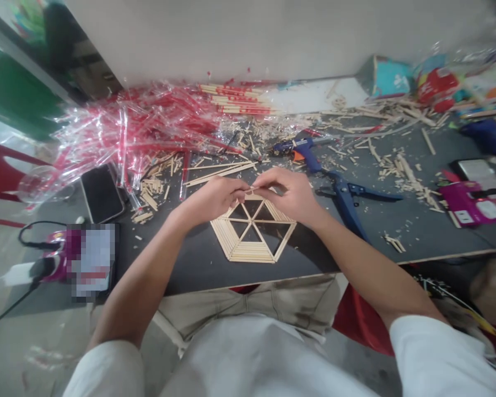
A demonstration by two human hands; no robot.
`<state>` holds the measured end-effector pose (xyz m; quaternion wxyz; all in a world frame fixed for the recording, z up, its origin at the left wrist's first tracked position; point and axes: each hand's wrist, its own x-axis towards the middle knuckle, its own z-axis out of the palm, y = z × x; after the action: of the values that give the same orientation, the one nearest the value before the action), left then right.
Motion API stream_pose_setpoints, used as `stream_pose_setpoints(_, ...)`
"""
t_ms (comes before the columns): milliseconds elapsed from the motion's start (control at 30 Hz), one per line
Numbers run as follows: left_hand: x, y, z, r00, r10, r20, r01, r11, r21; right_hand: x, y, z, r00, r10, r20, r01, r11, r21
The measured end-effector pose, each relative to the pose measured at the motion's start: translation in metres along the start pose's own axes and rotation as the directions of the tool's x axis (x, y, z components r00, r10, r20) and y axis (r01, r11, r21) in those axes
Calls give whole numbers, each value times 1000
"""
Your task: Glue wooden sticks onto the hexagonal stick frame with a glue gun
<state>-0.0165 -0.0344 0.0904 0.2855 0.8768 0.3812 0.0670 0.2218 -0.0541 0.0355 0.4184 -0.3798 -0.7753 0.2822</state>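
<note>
A flat hexagon built of thin wooden sticks lies on the dark table in front of me. My left hand and my right hand meet over its far edge. Between their fingertips they pinch a short wooden stick against that edge. The hexagon has spokes to its middle and layered sticks on the near and left sides.
A blue glue gun and blue cutters lie right of my hands. Left are a black phone and a heap of red-and-clear wrappers. Cut stick bits litter the back and right. Long sticks lie behind the hexagon.
</note>
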Motion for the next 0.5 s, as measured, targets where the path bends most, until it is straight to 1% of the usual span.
stream_pose_setpoints(67, -4, -2, 17, 987, 57, -153, -60, 998, -13, 5, -3, 4, 1000, 11, -19, -11, 999, 32)
stream_pose_setpoints(100, -6, -5, 24, 970, 83, -230, -89, 996, -15, 7, -4, 5, 999, 27, -27, -25, 997, 69)
stream_pose_setpoints(133, -8, -8, 32, 953, 108, -283, -117, 993, -16, 10, -4, 6, 998, 46, -32, -42, 992, 117)
stream_pose_setpoints(167, -9, -11, 38, 935, 127, -330, -138, 990, -8, 12, -4, 6, 997, 72, -27, -66, 983, 170)
stream_pose_setpoints(233, -10, -18, 51, 892, 159, -423, -166, 986, 19, 17, -4, 6, 991, 130, 33, -134, 954, 267)
stream_pose_setpoints(300, -8, -22, 60, 866, 169, -470, -177, 984, 28, 22, -2, 4, 977, 170, 126, -203, 922, 331)
stream_pose_setpoints(367, -7, -25, 68, 853, 143, -502, -141, 989, 41, 26, 0, 1, 962, 189, 198, -253, 889, 381)
stream_pose_setpoints(433, -7, -24, 71, 856, 112, -505, -93, 994, 64, 27, 3, 0, 954, 196, 226, -277, 864, 420)
stream_pose_setpoints(500, -9, -22, 72, 879, 98, -467, -64, 994, 88, 23, 7, 1, 944, 195, 264, -297, 853, 430)
